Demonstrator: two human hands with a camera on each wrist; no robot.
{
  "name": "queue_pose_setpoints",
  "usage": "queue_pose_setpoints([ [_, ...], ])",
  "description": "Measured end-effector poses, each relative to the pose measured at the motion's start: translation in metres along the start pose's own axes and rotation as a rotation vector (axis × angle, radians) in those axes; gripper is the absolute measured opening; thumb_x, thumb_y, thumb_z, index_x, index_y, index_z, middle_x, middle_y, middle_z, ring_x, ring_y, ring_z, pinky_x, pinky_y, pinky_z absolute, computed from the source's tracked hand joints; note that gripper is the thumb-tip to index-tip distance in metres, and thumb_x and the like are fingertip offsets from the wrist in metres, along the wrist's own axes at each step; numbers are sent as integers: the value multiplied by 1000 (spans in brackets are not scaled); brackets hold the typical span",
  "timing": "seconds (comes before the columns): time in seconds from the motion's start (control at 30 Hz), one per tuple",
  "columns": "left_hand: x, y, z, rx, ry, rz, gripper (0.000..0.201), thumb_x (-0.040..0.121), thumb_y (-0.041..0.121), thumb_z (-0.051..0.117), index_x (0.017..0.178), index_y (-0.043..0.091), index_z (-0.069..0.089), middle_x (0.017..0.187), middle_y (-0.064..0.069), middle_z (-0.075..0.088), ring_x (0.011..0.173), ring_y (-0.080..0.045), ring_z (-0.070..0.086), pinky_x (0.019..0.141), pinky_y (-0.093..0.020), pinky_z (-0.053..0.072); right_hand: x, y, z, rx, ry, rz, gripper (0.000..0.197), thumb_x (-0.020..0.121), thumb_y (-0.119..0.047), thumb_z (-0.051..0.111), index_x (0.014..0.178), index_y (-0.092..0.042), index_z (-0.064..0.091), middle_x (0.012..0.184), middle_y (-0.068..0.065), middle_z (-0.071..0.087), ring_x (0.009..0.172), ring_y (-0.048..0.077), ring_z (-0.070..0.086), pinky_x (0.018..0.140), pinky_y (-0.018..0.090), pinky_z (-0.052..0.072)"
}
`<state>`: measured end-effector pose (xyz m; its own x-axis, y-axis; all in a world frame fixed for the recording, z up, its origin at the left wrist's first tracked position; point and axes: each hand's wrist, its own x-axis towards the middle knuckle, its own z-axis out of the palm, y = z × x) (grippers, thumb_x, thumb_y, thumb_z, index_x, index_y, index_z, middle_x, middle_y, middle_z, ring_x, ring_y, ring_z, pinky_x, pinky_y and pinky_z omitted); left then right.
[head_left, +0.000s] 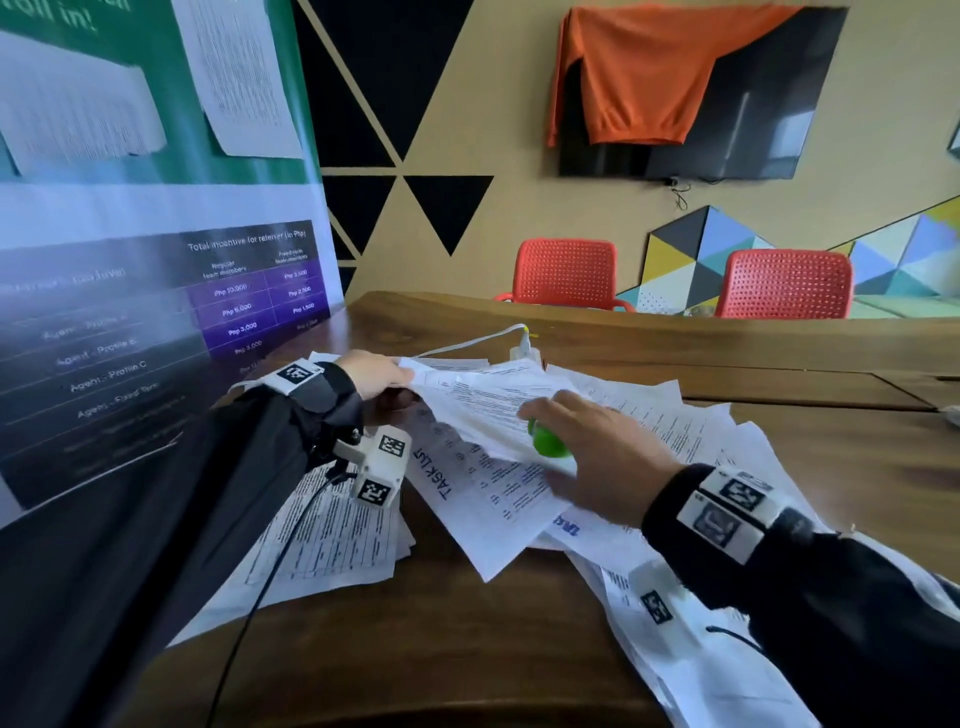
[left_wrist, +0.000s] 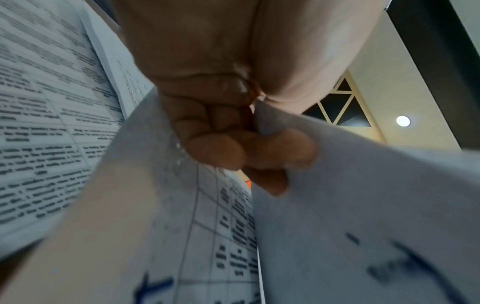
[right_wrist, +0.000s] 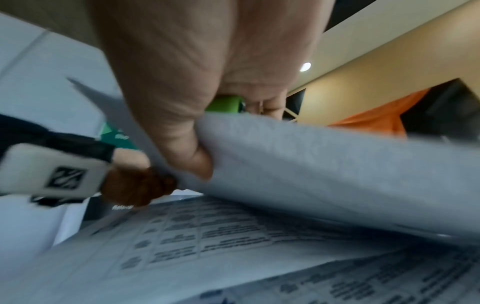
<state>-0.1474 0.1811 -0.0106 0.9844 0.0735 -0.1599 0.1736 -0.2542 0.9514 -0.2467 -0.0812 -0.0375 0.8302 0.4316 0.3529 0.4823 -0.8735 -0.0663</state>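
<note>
Many printed sheets lie loose over a wooden table. My left hand pinches the corner of a printed sheet and holds it raised off the pile. The left wrist view shows that hand with curled fingers and the thumb clamping the sheet. My right hand sits on the sheet's other end, curled over a small green object. In the right wrist view the green object is mostly hidden in the palm and the thumb presses the sheet. A "TASK LIST" sheet lies beneath.
A white cable and plug lie behind the papers. A large printed banner stands close on the left. Two red chairs stand past the far table edge. An orange garment hangs over a wall screen.
</note>
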Motion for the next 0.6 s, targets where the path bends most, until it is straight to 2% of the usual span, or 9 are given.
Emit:
queue_pose_setpoints([
  [0.1,-3,-1,-9,59,-66,6,25,99,34,59,98,11,69,59,0,69,43,-11,55,50,-22,39,11,16,-1,208,135,135,42,79,-16,73,117,-32,62,105,-6,69,91,19,64,79,35,55],
  [0.17,-3,2,-19,30,17,36,40,97,51,55,88,16,71,68,2,70,51,-12,54,49,-21,35,14,25,-5,338,244,172,41,76,-11,76,111,-30,66,100,-5,71,86,18,65,77,32,55],
  [0.23,4,3,-35,-78,164,64,34,98,40,56,81,16,71,77,-2,71,58,-15,58,52,-24,41,15,33,-14,432,348,200,39,77,-9,76,108,-31,67,95,-9,69,81,10,64,73,18,50],
  [0.3,7,-2,-49,-107,213,61,17,97,18,56,92,10,70,87,-7,69,59,-16,61,53,-26,47,17,41,-27,525,422,235,35,79,-8,74,104,-31,66,88,-15,66,76,6,60,64,10,43],
  [0.37,9,-11,-53,-5,198,60,18,99,8,52,108,9,68,99,-10,71,66,-18,65,58,-28,49,18,49,-38,697,499,272,33,80,-9,75,99,-33,65,88,-10,70,78,16,64,67,24,52],
  [0.43,13,-19,-48,146,174,152,20,98,16,61,117,17,65,111,-3,72,84,-16,68,70,-31,51,22,57,-44,949,577,313,30,80,0,72,96,-25,69,87,-5,76,77,18,70,70,35,58],
  [0.5,4,-5,-32,264,89,226,27,91,30,71,116,21,66,106,12,73,91,-7,68,83,-34,53,27,63,-47,1183,580,354,29,81,11,65,96,-14,69,83,-3,78,73,17,72,70,34,60],
  [0.57,-3,21,-14,168,-39,245,13,97,14,62,84,12,62,72,16,69,67,6,63,80,-25,55,31,65,-52,1340,544,377,27,82,14,60,96,-8,70,82,2,77,72,21,72,70,35,61],
  [0.6,-12,35,-7,156,-45,256,29,100,2,52,74,14,53,64,12,63,60,5,58,72,-16,52,33,67,-53,1392,519,391,27,83,13,58,95,-8,70,83,5,77,73,23,73,70,36,61],
])
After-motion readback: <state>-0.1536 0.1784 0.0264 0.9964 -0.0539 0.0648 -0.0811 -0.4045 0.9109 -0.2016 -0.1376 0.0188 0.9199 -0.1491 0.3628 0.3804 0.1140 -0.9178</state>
